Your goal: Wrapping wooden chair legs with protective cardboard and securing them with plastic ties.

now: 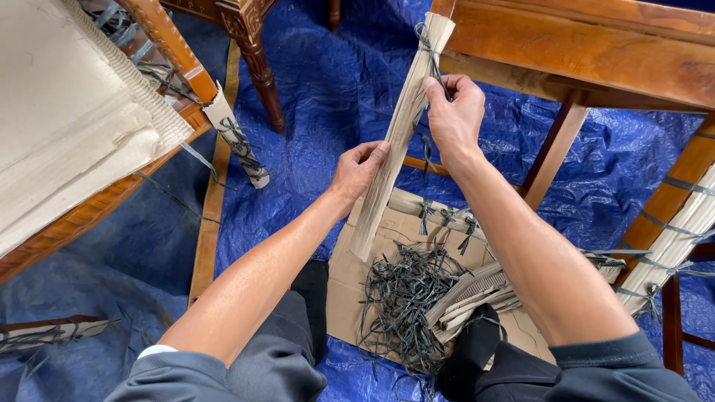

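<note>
- Head view: a cardboard-wrapped chair leg [395,141] is held upright between both hands, above the blue tarp [320,97].
- The left hand [357,170] is curled around the leg's middle.
- The right hand [454,112] is closed on the grey strap [430,52] tied near the top.
- Cut straps [402,298] are piled on flat cardboard [346,275] below.

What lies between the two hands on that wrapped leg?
Only a bare stretch of the paper-wrapped leg separates the left hand from the right hand in the head view.
</note>
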